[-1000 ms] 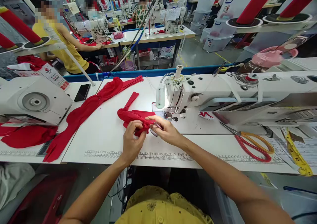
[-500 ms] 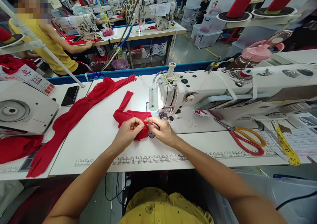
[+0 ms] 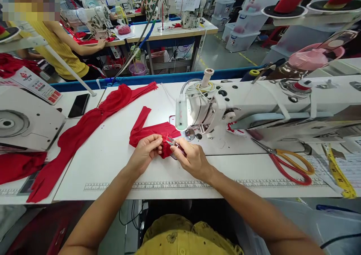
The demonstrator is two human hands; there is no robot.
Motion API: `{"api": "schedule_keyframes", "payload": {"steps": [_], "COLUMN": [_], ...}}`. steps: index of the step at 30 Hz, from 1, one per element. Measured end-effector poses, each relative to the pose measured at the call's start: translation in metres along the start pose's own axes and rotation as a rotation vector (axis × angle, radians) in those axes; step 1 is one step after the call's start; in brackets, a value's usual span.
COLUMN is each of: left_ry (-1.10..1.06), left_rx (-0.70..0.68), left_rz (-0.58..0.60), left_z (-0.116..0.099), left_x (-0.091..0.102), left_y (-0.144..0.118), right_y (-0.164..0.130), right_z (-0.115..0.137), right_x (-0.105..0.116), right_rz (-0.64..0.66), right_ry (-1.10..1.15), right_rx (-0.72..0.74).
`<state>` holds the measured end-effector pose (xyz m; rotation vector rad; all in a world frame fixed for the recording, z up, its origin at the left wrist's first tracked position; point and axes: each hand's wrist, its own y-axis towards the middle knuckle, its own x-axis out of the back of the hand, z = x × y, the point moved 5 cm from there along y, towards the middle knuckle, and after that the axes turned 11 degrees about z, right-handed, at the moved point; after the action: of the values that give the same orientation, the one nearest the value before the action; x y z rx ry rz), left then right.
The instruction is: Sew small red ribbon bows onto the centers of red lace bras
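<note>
My left hand pinches the edge of a red fabric piece, which lies partly on the white table in front of the sewing machine's needle area. In my right hand is a pair of small thread snips, its blades pointing left at the cloth beside my left fingertips. The handle is mostly hidden by my fingers. Just beyond my right hand stands the head of the white sewing machine, its lamp lit. A longer red fabric piece stretches diagonally across the table to the left.
Orange-and-red-handled scissors and a yellow tape measure lie at the right. A black phone rests at the left beside another machine. A printed ruler runs along the front edge. A co-worker in yellow sits beyond the blue edge.
My right hand has drawn slightly away from the left, and the snips' blades now show more clearly at the cloth. The camera view has shifted a little.
</note>
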<state>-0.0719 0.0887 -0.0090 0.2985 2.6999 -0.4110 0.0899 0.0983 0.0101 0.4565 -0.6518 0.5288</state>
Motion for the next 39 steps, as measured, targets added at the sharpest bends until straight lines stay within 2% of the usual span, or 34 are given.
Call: {"api": "schedule_keyframes", "payload": {"steps": [11,32,39], "left_ry": [0.007,0.061,0.079], "left_rx": [-0.027,-0.023,-0.018], "left_rz": [0.013,0.016,0.008], "left_z": [0.003,0.004,0.005], "left_x": [0.001,-0.001,0.0], "left_y": [-0.002,-0.003,-0.004], "right_y": [0.001,0.001,0.002], "right_z": [-0.002,-0.002,-0.01], "right_x": [-0.004,-0.006,-0.01], "right_rz": [0.058,0.064,0.117], "right_ry": [0.033,0.055,0.199], "right_rx": [-0.049,-0.068,-0.087]}}
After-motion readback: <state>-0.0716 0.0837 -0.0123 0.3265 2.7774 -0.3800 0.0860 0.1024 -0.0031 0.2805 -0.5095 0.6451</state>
